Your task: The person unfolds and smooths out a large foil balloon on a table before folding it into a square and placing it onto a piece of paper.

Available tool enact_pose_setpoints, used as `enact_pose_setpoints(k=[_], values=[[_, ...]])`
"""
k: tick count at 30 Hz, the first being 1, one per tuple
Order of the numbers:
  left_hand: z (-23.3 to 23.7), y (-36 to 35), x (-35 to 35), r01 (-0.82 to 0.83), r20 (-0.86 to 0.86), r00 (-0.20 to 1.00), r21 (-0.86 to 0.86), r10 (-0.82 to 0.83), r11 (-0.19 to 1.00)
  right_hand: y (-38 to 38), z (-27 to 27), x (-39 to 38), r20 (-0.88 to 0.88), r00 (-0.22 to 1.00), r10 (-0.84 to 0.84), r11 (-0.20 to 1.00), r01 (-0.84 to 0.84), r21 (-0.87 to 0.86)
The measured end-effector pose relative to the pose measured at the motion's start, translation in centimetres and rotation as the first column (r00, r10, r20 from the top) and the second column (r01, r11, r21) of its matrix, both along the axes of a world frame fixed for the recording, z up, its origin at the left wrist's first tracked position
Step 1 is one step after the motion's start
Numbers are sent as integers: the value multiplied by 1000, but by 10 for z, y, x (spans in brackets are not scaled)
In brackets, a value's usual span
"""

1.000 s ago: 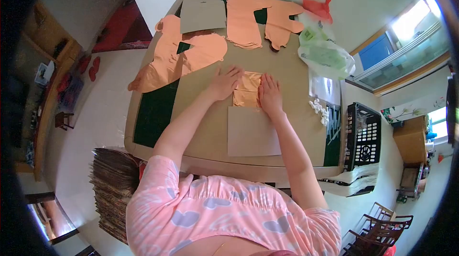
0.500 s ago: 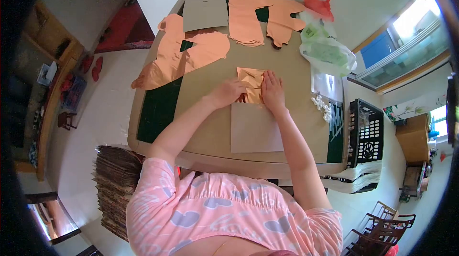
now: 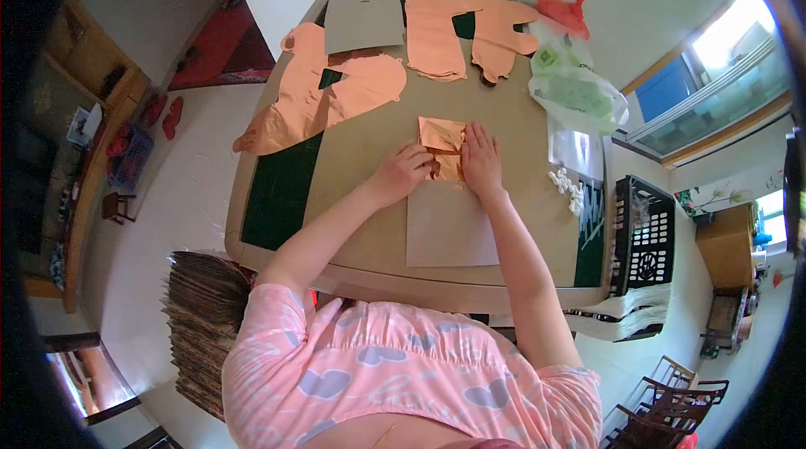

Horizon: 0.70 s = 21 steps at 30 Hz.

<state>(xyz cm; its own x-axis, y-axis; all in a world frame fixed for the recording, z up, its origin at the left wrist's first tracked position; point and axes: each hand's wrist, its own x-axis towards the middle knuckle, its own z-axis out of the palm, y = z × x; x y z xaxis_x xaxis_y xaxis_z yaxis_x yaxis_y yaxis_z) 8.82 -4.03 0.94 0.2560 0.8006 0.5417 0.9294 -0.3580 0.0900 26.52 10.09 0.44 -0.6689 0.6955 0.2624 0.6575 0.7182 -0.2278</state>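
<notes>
A folded rose-gold foil balloon [image 3: 442, 135] lies on the table at the top end of a pale card [image 3: 451, 227]. My left hand [image 3: 403, 172] is at the foil's left edge, its fingers curled and closed on it; the fingertips are partly hidden. Along the right edge my right hand [image 3: 481, 159] rests flat, fingers stretched out and pressing the foil down. Creases run across the foil between both hands.
Flat foil balloons [image 3: 365, 84] spread over the table's far left, with more foil balloons [image 3: 437, 33] at the back. Grey cards [image 3: 363, 21] lie there too. On the right are a plastic bag [image 3: 575, 88], white curled pieces [image 3: 567, 190], thin straws [image 3: 592, 214] and a black crate [image 3: 642, 231].
My left hand has shifted slightly toward the near edge along the foil, uncovering more of its lower part. My right hand stays flat on the right edge.
</notes>
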Motion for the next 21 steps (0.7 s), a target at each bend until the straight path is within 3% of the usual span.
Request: enact_pose_setpoints(k=[13, 18, 21], values=[[1, -21, 10, -22, -25, 1000, -276, 16, 961, 4, -2, -1, -4, 1000, -1, 1000, 1, 10], [-2, -24, 12, -25, 54, 997, -341, 46, 940, 9, -6, 4, -10, 1000, -4, 1000, 4, -30], [-4, -21, 12, -23, 49, 998, -331, 41, 943, 5, 25, 12, -483, 868, -119, 949, -43, -311]])
